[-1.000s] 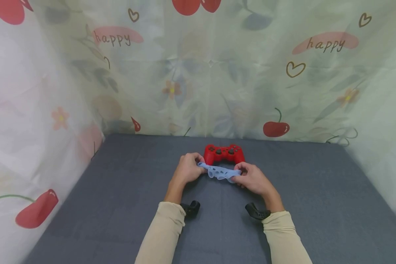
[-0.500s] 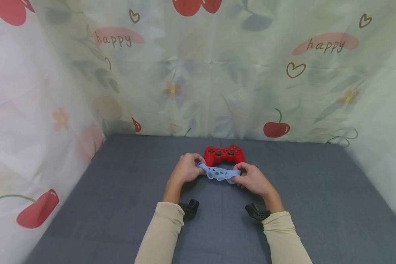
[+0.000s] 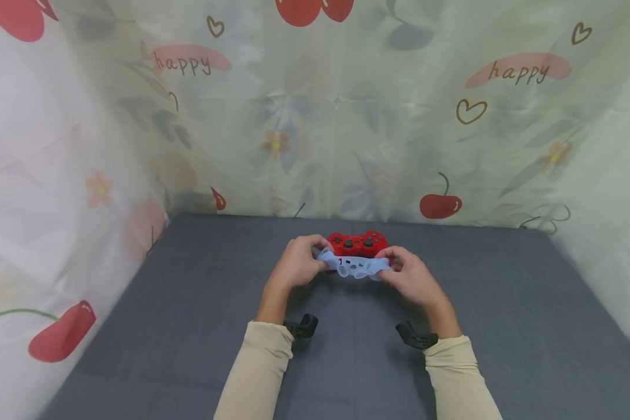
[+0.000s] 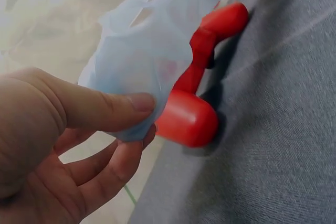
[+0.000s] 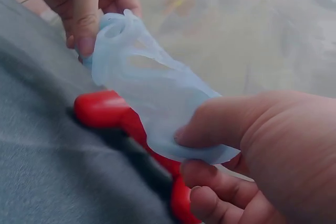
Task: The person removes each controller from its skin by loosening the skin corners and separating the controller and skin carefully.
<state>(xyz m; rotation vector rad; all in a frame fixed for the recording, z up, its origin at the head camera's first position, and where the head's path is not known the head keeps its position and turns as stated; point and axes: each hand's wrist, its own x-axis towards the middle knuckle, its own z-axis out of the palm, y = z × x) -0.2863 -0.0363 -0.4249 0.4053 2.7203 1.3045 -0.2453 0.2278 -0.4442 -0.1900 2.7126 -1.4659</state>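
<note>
A pale blue, soft silicone controller cover with several cut-out holes is stretched between both hands. My left hand pinches its left end between thumb and fingers, and my right hand pinches the right end. Behind it, a red game controller lies on the table, sticks and buttons facing up. In the head view the cover hides the controller's grips. Seen from the left wrist, the cover hangs right beside the controller's rounded red grip. The right wrist view shows the cover overlapping the controller's body.
A dark grey cloth covers the table. Close behind the controller rises a printed curtain, which also hangs along both sides. Black camera mounts sit on both wrists, at the cuffs of beige sleeves.
Both hands have moved forward with the cover, which now overlaps the controller's lower part in the head view. The right hand has also shifted slightly right. The controller has barely moved.
</note>
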